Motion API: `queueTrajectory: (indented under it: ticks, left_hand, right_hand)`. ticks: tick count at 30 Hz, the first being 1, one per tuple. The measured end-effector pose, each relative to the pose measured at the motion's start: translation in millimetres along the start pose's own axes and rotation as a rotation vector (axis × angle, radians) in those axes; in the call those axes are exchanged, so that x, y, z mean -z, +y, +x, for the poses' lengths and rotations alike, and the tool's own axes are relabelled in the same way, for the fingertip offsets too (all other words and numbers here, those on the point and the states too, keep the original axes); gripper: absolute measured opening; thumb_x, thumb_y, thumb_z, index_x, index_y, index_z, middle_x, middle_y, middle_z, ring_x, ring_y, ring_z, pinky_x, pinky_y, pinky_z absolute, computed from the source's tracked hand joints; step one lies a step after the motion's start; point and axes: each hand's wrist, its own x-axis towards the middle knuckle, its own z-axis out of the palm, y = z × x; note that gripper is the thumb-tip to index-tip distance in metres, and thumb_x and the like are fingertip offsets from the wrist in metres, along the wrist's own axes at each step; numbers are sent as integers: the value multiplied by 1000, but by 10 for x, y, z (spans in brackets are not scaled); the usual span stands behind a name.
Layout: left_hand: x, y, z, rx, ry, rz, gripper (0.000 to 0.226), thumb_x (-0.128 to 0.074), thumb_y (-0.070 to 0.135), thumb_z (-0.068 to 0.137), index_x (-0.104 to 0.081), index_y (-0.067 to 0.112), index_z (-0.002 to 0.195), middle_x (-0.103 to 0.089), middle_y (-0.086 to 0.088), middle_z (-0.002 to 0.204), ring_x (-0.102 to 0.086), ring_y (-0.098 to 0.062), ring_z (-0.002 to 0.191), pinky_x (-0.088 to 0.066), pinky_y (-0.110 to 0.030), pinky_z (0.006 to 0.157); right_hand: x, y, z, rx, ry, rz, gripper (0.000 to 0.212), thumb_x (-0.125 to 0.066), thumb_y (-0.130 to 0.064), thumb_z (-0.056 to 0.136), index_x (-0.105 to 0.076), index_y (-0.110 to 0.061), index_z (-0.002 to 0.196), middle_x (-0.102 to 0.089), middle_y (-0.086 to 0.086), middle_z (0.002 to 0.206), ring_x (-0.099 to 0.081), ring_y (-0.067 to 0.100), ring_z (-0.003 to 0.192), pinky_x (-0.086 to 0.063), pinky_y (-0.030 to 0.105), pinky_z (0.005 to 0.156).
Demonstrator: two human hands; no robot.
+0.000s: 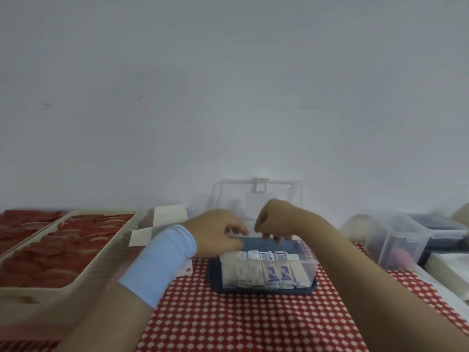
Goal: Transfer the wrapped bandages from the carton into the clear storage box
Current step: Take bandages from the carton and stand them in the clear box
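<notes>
One row of white-and-blue wrapped bandages [264, 271] stands in the clear plastic storage box [310, 266], lower centre of frame, on a dark blue tray [215, 284]. Above its far edge are the left hand [218, 232] and right hand [275, 222], fingers curled down; whether either pinches a bandage cannot be told. Behind, centre-left, is the open white cardboard carton [167, 217]. Risk: a loose pinch could drop a bandage outside the box.

Left hand [218, 232] and right hand [274, 219] nearly meet, fingers [275, 238] curled downward.

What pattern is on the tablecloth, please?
The tablecloth is red with rows of small white spots, best seen in the head view.
</notes>
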Motion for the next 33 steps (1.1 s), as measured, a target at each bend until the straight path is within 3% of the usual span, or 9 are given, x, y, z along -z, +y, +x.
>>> queueTrajectory:
  ticks: [3,5,7,10,14,18,23,28,33]
  left_hand:
    - [242,-322,-198,92,243,-84,16,-60,24,93,-69,37,98,-63,18,106,-58,-1,98,-46,-22,89]
    - [350,-568,-312,170,374,-97,23,-60,18,93,-66,39,87,-63,19,98,-58,1,90,-44,-20,80]
    - [384,-814,-428,267,430,-85,24,-60,13,92,-68,35,87,-62,17,94,-56,1,84,-40,-19,75]
    - [329,-1091,-567,364,435,-93,21,-62,10,91,-70,29,94,-61,12,96,-57,-5,86,-40,-19,80]
    - [180,-1263,-620,343,405,-109,13,-68,20,90,-70,29,99,-63,10,101,-59,-4,90,-41,-20,80]
    - [122,-1359,-569,328,388,-145,22,-68,18,87,-71,29,106,-62,14,100,-58,-2,89,-41,-19,82]
    - [97,-1414,-489,306,426,-120,23,-67,19,90,-72,27,111,-63,10,104,-55,-4,87,-38,-16,78]
    - [60,-1419,-400,259,451,-104,27,-63,14,87,-76,28,107,-66,7,108,-59,-13,96,-42,-23,83]
    - [13,-1448,-356,238,492,-107,23,-61,25,88,-75,32,104,-67,13,102,-55,-6,92,-40,-21,76]
  right_hand:
    - [64,-300,-39,138,173,143,15,-62,-17,94,-76,-16,100,-75,-4,86,-64,9,58,-48,18,53]
    - [-12,-567,-48,247,216,184,17,-62,-16,94,-77,-20,101,-73,-7,93,-62,4,70,-49,18,68]
    - [-150,-813,-16,331,232,155,17,-63,-17,94,-78,-22,101,-73,-6,103,-61,5,86,-48,22,83]
    - [-342,-1071,115,365,214,94,17,-64,-17,94,-78,-22,102,-74,-6,107,-64,9,96,-51,25,90]
    - [-511,-1298,319,349,219,-44,14,-67,-22,92,-79,-27,98,-75,-8,101,-67,11,91,-57,32,84]
    - [-632,-1447,466,272,215,-247,14,-69,-35,90,-77,-24,96,-73,-4,91,-67,16,82,-56,32,71]
    - [-762,-1510,598,201,215,-435,21,-62,-32,93,-56,-15,84,-51,-1,74,-55,19,70,-48,30,64]
    - [-757,-1527,608,216,230,-290,13,-62,-24,92,-74,-20,93,-65,-2,84,-63,16,74,-55,29,66]
    - [-733,-1413,525,241,335,-35,8,-60,-27,95,-67,-26,100,-68,-5,97,-63,14,87,-55,30,75]
